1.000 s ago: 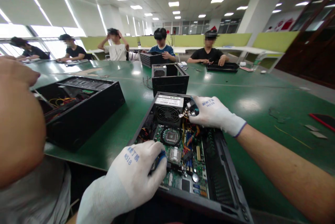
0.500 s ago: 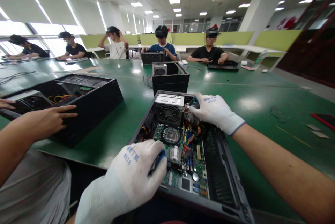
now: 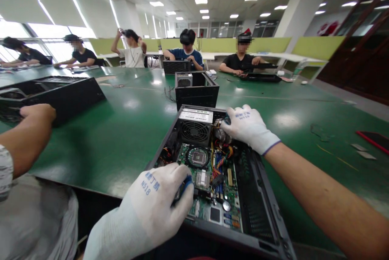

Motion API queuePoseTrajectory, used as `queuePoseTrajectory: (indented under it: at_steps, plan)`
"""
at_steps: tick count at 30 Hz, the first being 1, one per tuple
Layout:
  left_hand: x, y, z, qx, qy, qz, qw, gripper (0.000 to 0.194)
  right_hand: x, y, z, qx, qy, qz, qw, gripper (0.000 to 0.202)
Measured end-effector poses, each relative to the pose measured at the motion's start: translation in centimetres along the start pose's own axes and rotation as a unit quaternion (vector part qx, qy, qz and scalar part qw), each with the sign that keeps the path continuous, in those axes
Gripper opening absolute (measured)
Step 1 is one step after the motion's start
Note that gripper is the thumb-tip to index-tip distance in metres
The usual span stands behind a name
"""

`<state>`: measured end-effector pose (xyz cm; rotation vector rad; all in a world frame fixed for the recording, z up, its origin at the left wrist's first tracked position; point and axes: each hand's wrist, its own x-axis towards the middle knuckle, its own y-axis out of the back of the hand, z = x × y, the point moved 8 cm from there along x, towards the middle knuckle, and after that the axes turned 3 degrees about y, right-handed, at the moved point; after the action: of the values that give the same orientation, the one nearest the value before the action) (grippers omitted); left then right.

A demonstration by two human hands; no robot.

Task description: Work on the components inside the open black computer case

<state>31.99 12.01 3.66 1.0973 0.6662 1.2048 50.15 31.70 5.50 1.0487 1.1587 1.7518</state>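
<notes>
An open black computer case [image 3: 263,195] lies before me at the table's front edge. Inside are a green motherboard [image 3: 199,158] with a bare processor socket, a power supply [image 3: 194,124] with a fan grille, and coloured cables [image 3: 221,163]. My left hand [image 3: 154,203], in a white glove, is closed around the case's near-left edge; its fingertips are partly hidden. My right hand [image 3: 247,126], gloved likewise, curls over the far-right edge beside the power supply and a cable bundle [image 3: 223,134].
Directly behind stands another open case [image 3: 197,96]. At the left, a neighbour's hand [image 3: 38,112] is on a further black case [image 3: 69,100]. Several people sit across the green table [image 3: 130,142]. A yellow wire [image 3: 337,157] and a red-edged object [image 3: 373,140] lie right.
The neighbour's black case has shifted left and away, with their hand now on its near side. My two hands keep their places on my case. Across the table, a person has lifted a dark panel.
</notes>
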Motion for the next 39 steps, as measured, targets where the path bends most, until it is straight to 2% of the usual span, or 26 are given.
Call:
queuePoseTrajectory:
  at_steps: [6, 11, 14, 18, 24, 30, 39]
  plan:
    - [0.04, -0.22, -0.15, 0.001, -0.007, 0.001, 1.000, 0.018, -0.40, 0.10, -0.14, -0.011, -0.020, 0.011, 1.000, 0.055]
    - [0.15, -0.09, -0.04, 0.006, -0.008, -0.002, 1.000, 0.017, -0.67, -0.32, -0.62, -0.012, 0.025, -0.005, 1.000, 0.048]
    - [0.22, 0.16, 0.15, 0.003, -0.017, 0.009, 1.000, 0.017, -0.90, -0.23, -0.79, -0.014, 0.038, -0.016, 0.999, 0.055]
    - [0.32, -0.04, 0.10, -0.008, -0.007, -0.005, 1.000, 0.018, -0.92, 0.09, -0.86, -0.008, 0.031, -0.018, 0.999, 0.075]
    - [0.25, -0.28, -0.13, -0.006, 0.007, -0.014, 1.000, 0.018, -0.55, -0.34, -0.81, -0.016, 0.025, -0.013, 0.999, 0.065]
    - [0.24, -0.32, -0.16, -0.011, 0.011, -0.023, 1.000, 0.018, -0.55, -0.37, -0.68, -0.008, 0.045, 0.002, 0.999, 0.082]
    - [0.10, -0.56, -0.29, -0.001, 0.009, -0.020, 1.000, 0.018, -0.78, -0.28, -1.03, -0.018, 0.043, -0.007, 0.999, 0.077]
